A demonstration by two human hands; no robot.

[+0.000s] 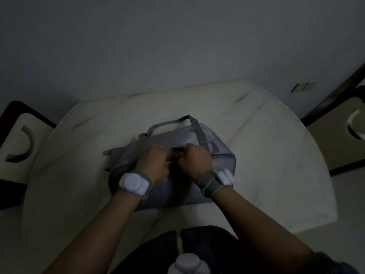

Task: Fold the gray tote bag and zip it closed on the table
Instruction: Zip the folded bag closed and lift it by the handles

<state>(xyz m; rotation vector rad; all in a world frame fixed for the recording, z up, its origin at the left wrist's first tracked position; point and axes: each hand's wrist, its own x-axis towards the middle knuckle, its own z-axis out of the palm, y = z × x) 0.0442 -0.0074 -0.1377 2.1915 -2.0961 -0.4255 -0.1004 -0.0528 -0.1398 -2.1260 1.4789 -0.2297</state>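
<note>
The gray tote bag (215, 147) lies partly folded in the middle of the white table (276, 165), its strap handles (169, 123) pointing away from me. My left hand (153, 161) and my right hand (196, 159) sit close together on top of the bag, fingers curled. Both grip a dark strip of the bag (176, 150) between them. The light is dim and the fingertips are hidden, so the exact hold is unclear. Each wrist wears a gray band with a white puck.
A chair (17, 135) stands at the table's left and another chair (345, 135) at its right. A plain wall rises behind the table. My lap shows below the near table edge.
</note>
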